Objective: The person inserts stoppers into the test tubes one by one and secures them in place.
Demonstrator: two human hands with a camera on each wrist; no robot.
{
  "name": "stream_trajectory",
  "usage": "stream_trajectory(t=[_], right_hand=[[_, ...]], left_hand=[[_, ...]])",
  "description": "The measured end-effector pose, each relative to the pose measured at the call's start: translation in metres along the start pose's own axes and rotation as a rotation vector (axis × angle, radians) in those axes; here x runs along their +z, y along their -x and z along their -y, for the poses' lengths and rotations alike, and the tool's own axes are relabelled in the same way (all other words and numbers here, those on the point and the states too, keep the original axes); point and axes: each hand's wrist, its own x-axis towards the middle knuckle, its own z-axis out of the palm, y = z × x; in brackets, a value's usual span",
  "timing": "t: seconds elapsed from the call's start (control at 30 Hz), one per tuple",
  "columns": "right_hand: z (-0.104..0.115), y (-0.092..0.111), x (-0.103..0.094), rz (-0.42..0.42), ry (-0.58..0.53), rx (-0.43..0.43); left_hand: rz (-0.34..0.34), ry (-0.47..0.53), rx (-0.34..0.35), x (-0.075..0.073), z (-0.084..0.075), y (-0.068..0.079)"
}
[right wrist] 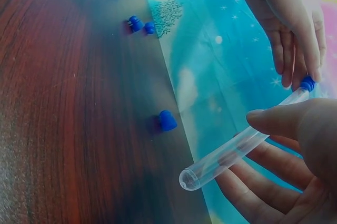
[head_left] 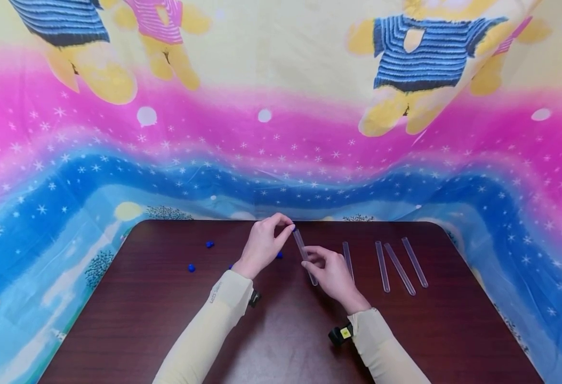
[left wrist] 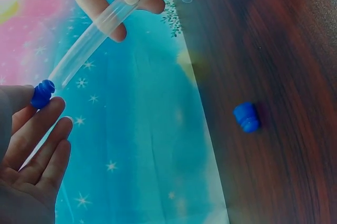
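Pinching cap [left wrist: 41, 95] — left hand [head_left: 262, 242] (near tube rim [left wrist: 59, 80])

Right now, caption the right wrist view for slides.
Right grip holding clear cylindrical tube, left grip pinching ridged blue stopper at its mouth.

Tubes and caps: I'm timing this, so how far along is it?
Done: nothing finished shows. In hand: the left hand holds a blue cap at the mouth of the tube in the right hand. Remaining: four uncapped tubes and several loose caps.

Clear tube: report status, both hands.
Right hand grips clear tube. Left hand pinches blue cap at its open end; seating unclear. No obstruction visible.
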Motion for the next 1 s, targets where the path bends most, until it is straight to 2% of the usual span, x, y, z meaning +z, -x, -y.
stream_trajectory(t=[0.7, 1.0], right_hand=[[0.0058, 0.0015, 0.0003, 0.004, 0.009, -0.013], [0.0078, 0.0011, 0.0006, -0.001, 0.013, -0.021]], left_hand=[[0.017, -0.009, -0.018, 0.0033, -0.0011, 0.0038], [0.034, 0.035, -0.036, 0.0054, -0.0020, 0.0067]])
